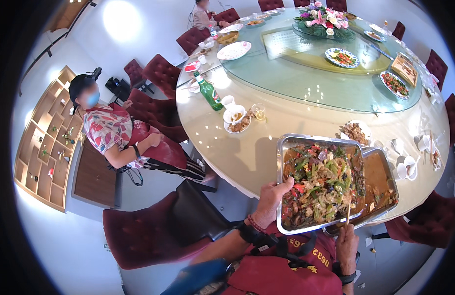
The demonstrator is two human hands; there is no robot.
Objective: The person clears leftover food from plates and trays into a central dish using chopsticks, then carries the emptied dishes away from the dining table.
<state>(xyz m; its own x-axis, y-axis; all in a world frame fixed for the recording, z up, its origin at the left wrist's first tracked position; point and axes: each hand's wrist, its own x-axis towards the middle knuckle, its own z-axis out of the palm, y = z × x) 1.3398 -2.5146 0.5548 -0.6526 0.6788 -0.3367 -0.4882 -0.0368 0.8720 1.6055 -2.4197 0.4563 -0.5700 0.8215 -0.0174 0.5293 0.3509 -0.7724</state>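
My left hand (pixel 268 202) grips the left side of a rectangular stainless-steel tray (pixel 319 138), thumb over its rim. A heap of mixed food scraps (pixel 319 184), with green peppers, red chilies and brown sauce, fills this tray. My right hand (pixel 347 241) is below the tray's lower right corner, closed around wooden chopsticks (pixel 348 214) whose tips reach into the scraps. Partly hidden under the first tray, a second steel tray (pixel 377 162) holds brown liquid and some scraps near the table's edge. What supports its near end is hidden.
A round table (pixel 249 155) with a glass turntable (pixel 286 88) spans the front. Near me stand a green beer bottle (pixel 210 92), a glass (pixel 259 111), bowls of leftovers (pixel 239 123) and a plate of bones (pixel 355 132). A person (pixel 120 129) stands left; a red chair (pixel 150 228) is beside me.
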